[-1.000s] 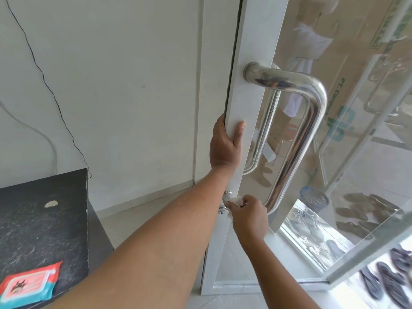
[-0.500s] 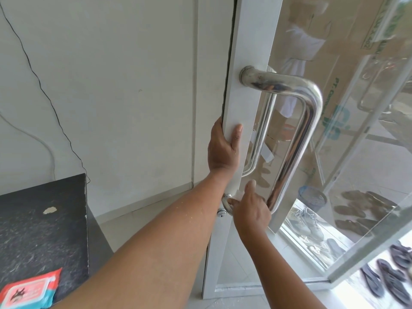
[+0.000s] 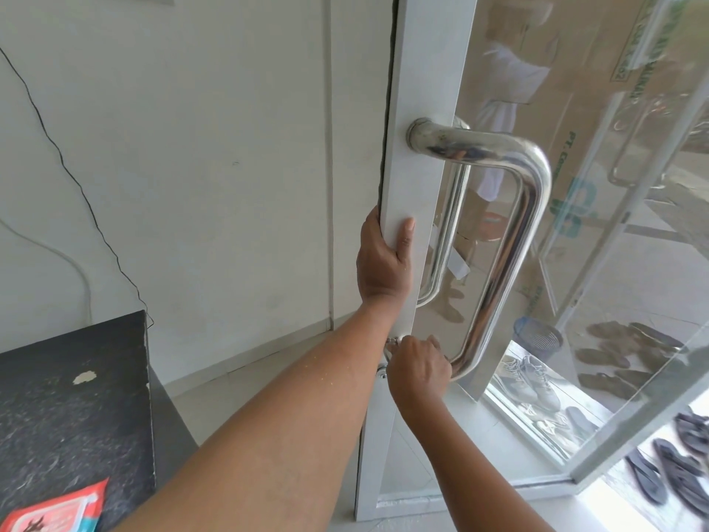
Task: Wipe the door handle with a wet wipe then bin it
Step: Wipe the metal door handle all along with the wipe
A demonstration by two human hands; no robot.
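A polished steel door handle [image 3: 510, 240] curves out from the white frame of a glass door [image 3: 422, 90]. My left hand [image 3: 383, 263] clasps the door's edge between the handle's two mounts, thumb on the front face. My right hand [image 3: 418, 366] is closed around the handle's lower end where it meets the frame. The wet wipe is almost fully hidden inside that fist; only a pale sliver [image 3: 394, 341] shows by the thumb.
A black speckled tabletop [image 3: 69, 397] stands at the lower left with a red and blue wipes pack [image 3: 57, 508] on its near edge. Through the glass I see a blue mesh bin [image 3: 537, 339], shoes [image 3: 533, 382] and sandals [image 3: 667, 474] on the floor.
My right hand has shifted around the handle's lower end, and the white wipe seen a second ago is now mostly hidden. The view has tilted up slightly. The left hand has stayed put.
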